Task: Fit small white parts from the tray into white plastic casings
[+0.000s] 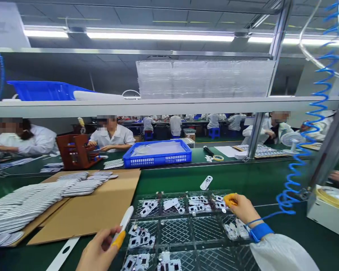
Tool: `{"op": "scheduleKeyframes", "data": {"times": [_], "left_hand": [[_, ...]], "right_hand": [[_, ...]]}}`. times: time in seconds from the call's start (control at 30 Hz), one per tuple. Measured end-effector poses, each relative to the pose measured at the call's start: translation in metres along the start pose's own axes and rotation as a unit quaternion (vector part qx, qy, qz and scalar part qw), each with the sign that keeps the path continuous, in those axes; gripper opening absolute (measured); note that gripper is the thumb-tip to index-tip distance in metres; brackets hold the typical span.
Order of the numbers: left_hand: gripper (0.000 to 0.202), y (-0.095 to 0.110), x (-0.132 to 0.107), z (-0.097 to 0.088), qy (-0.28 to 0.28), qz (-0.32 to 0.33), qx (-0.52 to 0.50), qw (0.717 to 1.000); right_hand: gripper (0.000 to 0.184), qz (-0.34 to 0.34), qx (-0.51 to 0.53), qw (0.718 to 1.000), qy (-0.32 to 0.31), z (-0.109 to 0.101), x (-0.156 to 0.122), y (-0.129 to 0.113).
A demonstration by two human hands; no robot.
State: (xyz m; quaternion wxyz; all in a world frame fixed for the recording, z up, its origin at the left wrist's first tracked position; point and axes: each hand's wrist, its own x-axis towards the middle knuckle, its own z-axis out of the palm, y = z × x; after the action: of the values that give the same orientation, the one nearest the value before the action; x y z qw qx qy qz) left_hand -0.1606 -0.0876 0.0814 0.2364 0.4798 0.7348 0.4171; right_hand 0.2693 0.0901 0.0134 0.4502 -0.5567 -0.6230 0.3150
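My left hand [100,250] is at the bottom of the view, closed round a slim white plastic casing [124,221], with a yellow finger cot on one fingertip. My right hand [241,208], with a yellow finger cot and a blue wrist strap [260,231], reaches into the far right cell of a clear compartment tray [186,229], its fingers curled over small white parts [219,202]. Several cells of the tray hold small white and black parts. A single white casing [206,182] lies on the green belt beyond the tray.
Brown cardboard sheets [101,207] at left carry rows of white casings [31,199]. A blue basket [157,152] stands behind. A coiled blue cord [313,124] hangs at right near a white box [329,210]. People in white coats work across the line.
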Motion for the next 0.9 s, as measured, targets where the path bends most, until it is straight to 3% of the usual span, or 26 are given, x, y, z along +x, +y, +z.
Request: {"op": "scheduleKeyframes", "data": {"times": [0.1, 0.23, 0.33, 0.43, 0.53, 0.67, 0.77, 0.9], "left_hand": [[0.026, 0.034, 0.004, 0.036, -0.080, 0.045, -0.089, 0.992], [0.020, 0.078, 0.005, 0.092, -0.140, 0.072, -0.173, 0.972], [0.023, 0.085, 0.006, 0.135, -0.196, 0.003, -0.255, 0.947], [0.023, 0.072, 0.007, 0.167, -0.257, -0.046, -0.325, 0.909], [0.023, 0.058, 0.008, 0.179, -0.295, -0.062, -0.361, 0.882], [0.026, 0.058, 0.009, 0.174, -0.269, -0.076, -0.365, 0.888], [0.032, 0.061, 0.009, 0.170, -0.233, -0.072, -0.389, 0.888], [0.045, 0.054, 0.014, 0.171, -0.200, -0.070, -0.410, 0.887]], "right_hand": [[0.018, 0.007, -0.098, 0.994, -0.040, -0.023, -0.010, 0.027], [0.021, 0.021, -0.176, 0.982, -0.062, -0.016, -0.017, 0.053], [0.023, 0.026, -0.202, 0.978, -0.049, -0.002, -0.019, 0.059], [0.018, 0.026, -0.202, 0.978, -0.043, 0.004, -0.020, 0.053], [0.013, 0.012, -0.175, 0.984, -0.040, 0.002, -0.019, 0.031], [0.009, -0.029, -0.090, 0.994, -0.046, 0.016, -0.019, -0.022], [0.016, -0.056, 0.000, 0.994, -0.089, 0.053, -0.022, -0.065], [0.017, -0.073, 0.062, 0.993, -0.070, 0.112, -0.030, -0.097]]}}
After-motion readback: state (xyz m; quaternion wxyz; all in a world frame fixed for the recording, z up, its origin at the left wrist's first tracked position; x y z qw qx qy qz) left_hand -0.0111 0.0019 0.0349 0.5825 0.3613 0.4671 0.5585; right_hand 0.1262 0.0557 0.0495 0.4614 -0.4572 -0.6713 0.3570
